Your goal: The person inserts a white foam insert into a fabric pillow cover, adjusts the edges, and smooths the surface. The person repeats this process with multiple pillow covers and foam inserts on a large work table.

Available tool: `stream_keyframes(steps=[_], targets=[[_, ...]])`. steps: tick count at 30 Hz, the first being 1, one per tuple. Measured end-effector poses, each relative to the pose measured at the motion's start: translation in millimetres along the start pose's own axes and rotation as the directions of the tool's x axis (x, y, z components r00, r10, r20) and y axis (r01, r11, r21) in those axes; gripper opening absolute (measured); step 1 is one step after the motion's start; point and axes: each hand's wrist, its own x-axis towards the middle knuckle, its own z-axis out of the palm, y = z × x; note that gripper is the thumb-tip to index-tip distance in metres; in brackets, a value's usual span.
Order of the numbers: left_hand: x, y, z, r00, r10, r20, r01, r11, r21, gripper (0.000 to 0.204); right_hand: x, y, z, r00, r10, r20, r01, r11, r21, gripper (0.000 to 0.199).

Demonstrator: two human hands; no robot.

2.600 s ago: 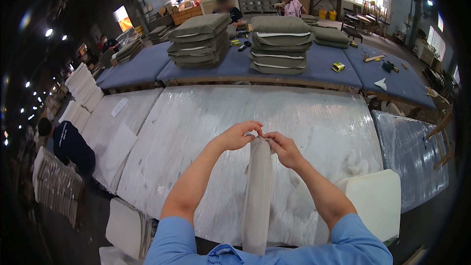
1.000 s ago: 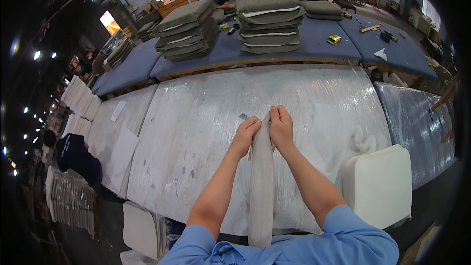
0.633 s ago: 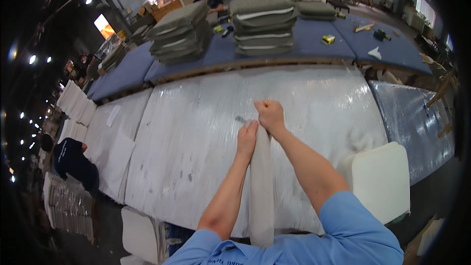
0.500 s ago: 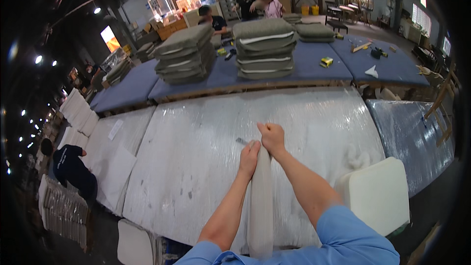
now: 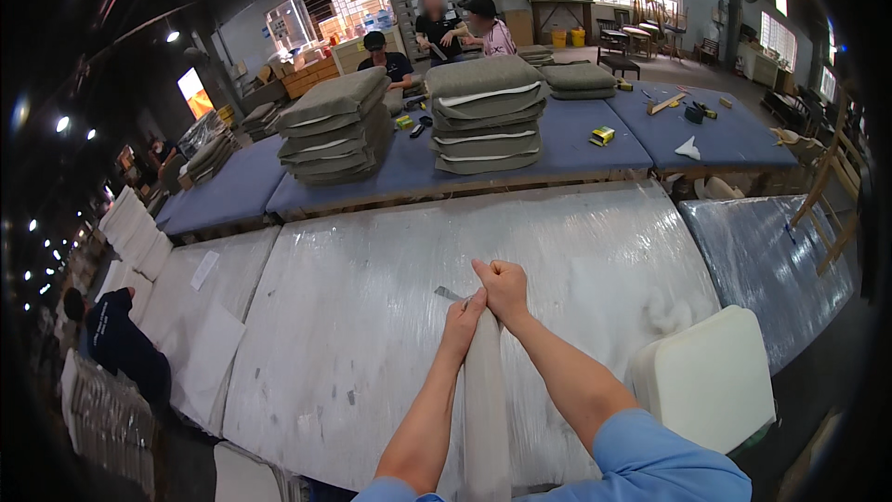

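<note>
A long pale cushion [image 5: 485, 409] stands on its narrow edge between my forearms, running from the table's middle back to my body. At its far end my left hand [image 5: 462, 323] is closed round the left side. My right hand [image 5: 506, 290] makes a fist at the tip of the same end, pressed close to the left one. What lies inside the right palm is hidden. Beside the left fingers, a small flat grey strip [image 5: 448, 294] shows on the plastic-covered table [image 5: 325, 316].
White foam pads [image 5: 711, 376] are piled by my right elbow. Beyond the table, a blue-topped bench [image 5: 581, 144] carries stacks of grey-green cushions [image 5: 488, 116]. A worker in dark clothes [image 5: 125, 339] stands at the left. Several people are behind the bench.
The view has shifted, so the benches and stacks appear a little lower and further left. My hands have drawn slightly nearer to me and stay closed at the cushion's far end.
</note>
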Motion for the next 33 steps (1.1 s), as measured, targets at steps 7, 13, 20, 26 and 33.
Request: stream_keyframes(steps=[7, 13, 20, 26, 33], targets=[[-4.3, 7.5, 13.0, 0.979, 0.138, -0.151, -0.129, 0.989, 0.07, 0.043, 11.5, 12.2, 10.7, 0.997, -0.01, 0.071, 0.007, 0.999, 0.053, 0.054], [-4.7, 8.0, 10.9, 0.978, 0.141, -0.153, -0.13, 0.988, 0.083, 0.044, 8.4, 8.3, 13.8, 0.994, 0.014, 0.104, -0.022, 0.997, 0.077, 0.054], [-3.9, 8.6, 13.8, 0.983, 0.095, -0.158, -0.089, 0.995, 0.047, 0.046, 15.7, 13.1, 12.5, 0.99, 0.049, 0.135, -0.055, 0.998, 0.04, 0.05], [2.0, 3.6, 7.1, 0.975, 0.152, -0.162, -0.134, 0.984, 0.117, 0.047, 17.6, 15.1, 18.9, 0.995, -0.036, 0.096, 0.033, 0.999, 0.037, 0.052], [3.5, 6.2, 5.7, 0.941, 0.202, -0.271, -0.129, 0.955, 0.265, 0.047, 28.2, 18.2, 30.8, 0.993, -0.019, 0.121, 0.029, 0.996, -0.087, 0.048]])
